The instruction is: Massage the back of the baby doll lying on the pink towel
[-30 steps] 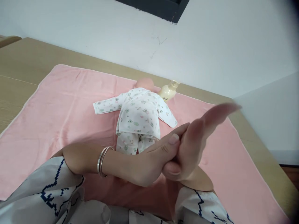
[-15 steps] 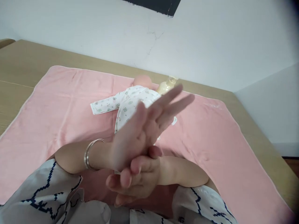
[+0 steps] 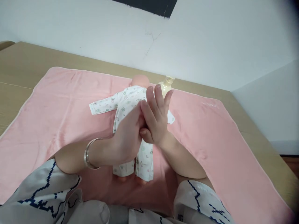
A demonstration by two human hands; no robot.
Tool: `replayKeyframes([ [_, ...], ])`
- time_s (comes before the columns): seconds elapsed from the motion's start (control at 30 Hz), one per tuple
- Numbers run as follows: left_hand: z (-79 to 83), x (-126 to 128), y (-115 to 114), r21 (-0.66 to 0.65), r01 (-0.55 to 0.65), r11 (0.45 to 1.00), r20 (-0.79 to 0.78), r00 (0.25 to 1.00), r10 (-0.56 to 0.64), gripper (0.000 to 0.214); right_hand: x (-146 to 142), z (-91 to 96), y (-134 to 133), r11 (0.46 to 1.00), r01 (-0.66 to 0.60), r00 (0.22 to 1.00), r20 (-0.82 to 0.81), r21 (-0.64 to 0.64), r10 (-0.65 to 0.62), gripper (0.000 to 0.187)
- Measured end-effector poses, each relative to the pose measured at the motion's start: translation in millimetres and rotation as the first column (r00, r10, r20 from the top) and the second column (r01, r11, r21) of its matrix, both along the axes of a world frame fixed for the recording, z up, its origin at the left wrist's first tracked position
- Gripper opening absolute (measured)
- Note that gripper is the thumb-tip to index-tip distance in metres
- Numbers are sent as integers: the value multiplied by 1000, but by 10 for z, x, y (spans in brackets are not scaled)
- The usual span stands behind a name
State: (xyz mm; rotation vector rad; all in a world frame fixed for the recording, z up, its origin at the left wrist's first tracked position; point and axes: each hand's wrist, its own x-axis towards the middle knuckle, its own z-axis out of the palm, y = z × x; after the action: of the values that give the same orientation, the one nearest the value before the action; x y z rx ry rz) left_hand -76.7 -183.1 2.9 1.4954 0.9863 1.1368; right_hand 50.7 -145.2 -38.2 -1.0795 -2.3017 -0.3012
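Starting well out beyond the left hand, there's the wooden table (image 3: 14, 68), and on it the pink blanket (image 3: 58, 102), spreading under and around both hands. Down below the left wrist sits a white cuff (image 3: 42, 193) with jagged dark blue lines, then thin silvery bracelets (image 3: 87, 157) round that wrist. Up past them, a doll's sleeve (image 3: 102, 105) stretches out flat, ahead of the left hand.

And here's the left hand (image 3: 127, 140), up against the right one, a touch blurred, its fingers mostly hidden, so whether it grips I can't tell. Behind and below it lies the doll (image 3: 126, 102), on the blanket, in a white printed top; its round head (image 3: 140, 81) is beyond the hands, its trousers (image 3: 144, 160) reach out on the near side, feet just peeking from the hems. The hands hide its middle.

Now the right hand (image 3: 158, 123): it's together with the left, fingers fanned and pointing up and away. Just past its fingertips stands the cream bottle (image 3: 165, 86), partly covered by them. Nearer, below the right forearm, another patterned cuff (image 3: 201, 199); and far beyond it all, the pale wall (image 3: 210, 46).
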Motion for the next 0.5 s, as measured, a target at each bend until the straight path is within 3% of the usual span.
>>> replayKeyframes([
  [0.1, 249, -199, 3, -215, 126, 968, 176, 980, -88, 67, 36, -41, 188, 997, 44, 998, -40, -63, -47, 68],
  [0.2, 209, -225, 232, -188, -8, 982, 217, 975, 49, 65, 56, -127, 356, 979, 122, 989, -60, -166, -133, 61],
  [0.3, -184, -103, 685, -172, -206, 963, 253, 936, 245, 51, 29, -311, 534, 936, 154, 980, -70, -316, -185, 61],
  [0.37, -527, -11, 989, -103, -262, 960, 187, 943, 277, 45, 0, -442, 630, 901, 155, 982, -38, -405, -186, 60],
  [0.43, -840, 49, 1202, -70, -296, 953, 114, 946, 303, 43, -17, -533, 688, 904, 136, 989, 7, -406, -146, 59],
  [0.5, -1077, 71, 1300, 73, -337, 939, 30, 941, 336, 51, -7, -573, 719, 925, 80, 997, 34, -371, -73, 57],
])
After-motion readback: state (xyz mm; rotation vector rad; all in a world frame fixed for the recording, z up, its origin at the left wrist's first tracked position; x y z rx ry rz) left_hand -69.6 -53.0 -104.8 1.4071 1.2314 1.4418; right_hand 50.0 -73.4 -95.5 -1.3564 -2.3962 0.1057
